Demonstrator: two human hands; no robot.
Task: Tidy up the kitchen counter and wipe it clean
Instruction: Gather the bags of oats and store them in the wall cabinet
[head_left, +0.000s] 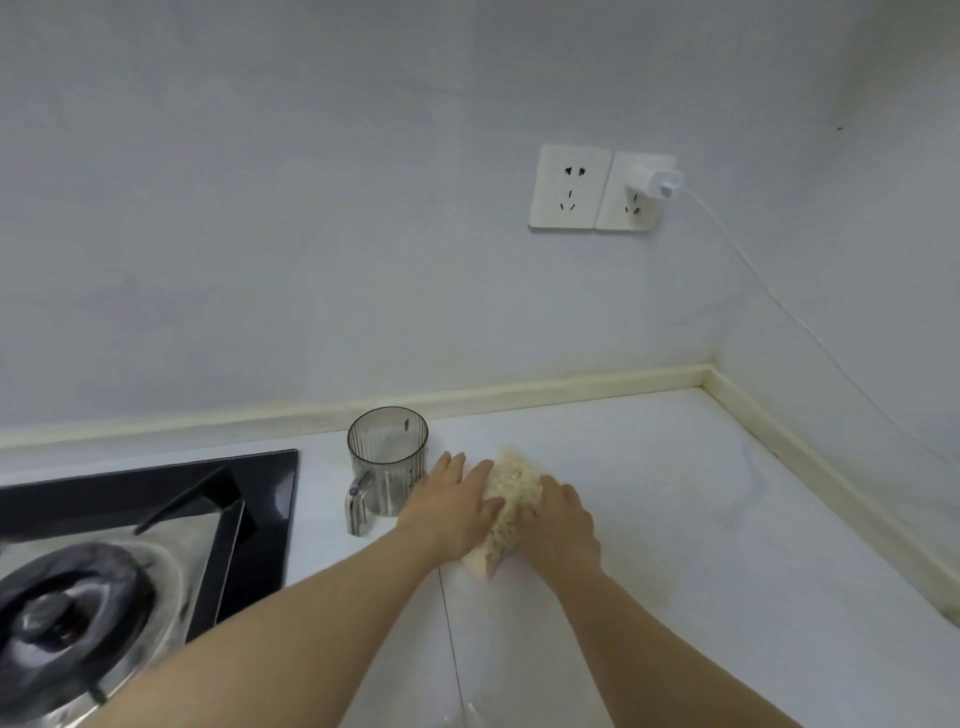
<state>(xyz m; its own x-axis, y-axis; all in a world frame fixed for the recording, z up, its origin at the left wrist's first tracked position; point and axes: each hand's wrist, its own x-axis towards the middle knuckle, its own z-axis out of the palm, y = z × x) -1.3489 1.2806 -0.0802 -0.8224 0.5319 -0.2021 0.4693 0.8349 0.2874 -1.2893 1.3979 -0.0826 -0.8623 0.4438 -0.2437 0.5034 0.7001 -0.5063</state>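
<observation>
A pale yellow cloth (511, 499) lies bunched on the white kitchen counter (701, 545), in the middle of the view. My left hand (452, 506) presses flat on its left side, fingers spread forward. My right hand (563, 525) presses on its right side, fingers curled over the cloth's edge. A clear ribbed cup (387, 467) with a handle stands upright just left of my left hand, close to its fingertips; whether they touch I cannot tell.
A black gas hob (244, 499) with a metal burner (67, 618) fills the left. The counter ends at a cream backsplash strip (519, 392) and a right-hand corner. Two wall sockets (569, 189) sit above; a white charger (654, 179) trails a cable down the right.
</observation>
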